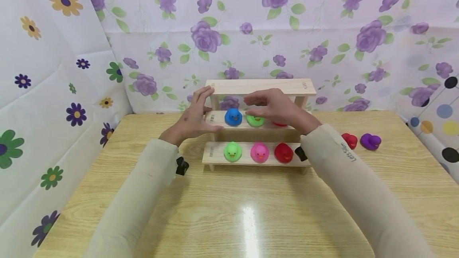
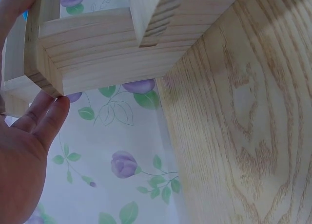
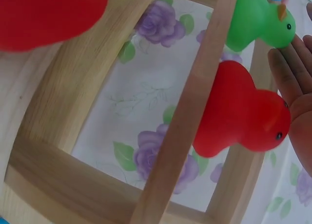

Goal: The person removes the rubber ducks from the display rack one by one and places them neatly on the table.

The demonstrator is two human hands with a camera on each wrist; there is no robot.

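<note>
Small dark lettering [image 1: 348, 153] that looks like "Letsslim" runs along the person's right sleeve [image 1: 362, 186].

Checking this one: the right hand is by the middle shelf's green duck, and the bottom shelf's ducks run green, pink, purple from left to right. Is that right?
Not quite: in the head view, the third duck on the bottom shelf is red, not purple. The right hand is by the green duck on the middle shelf, as you say.
</note>
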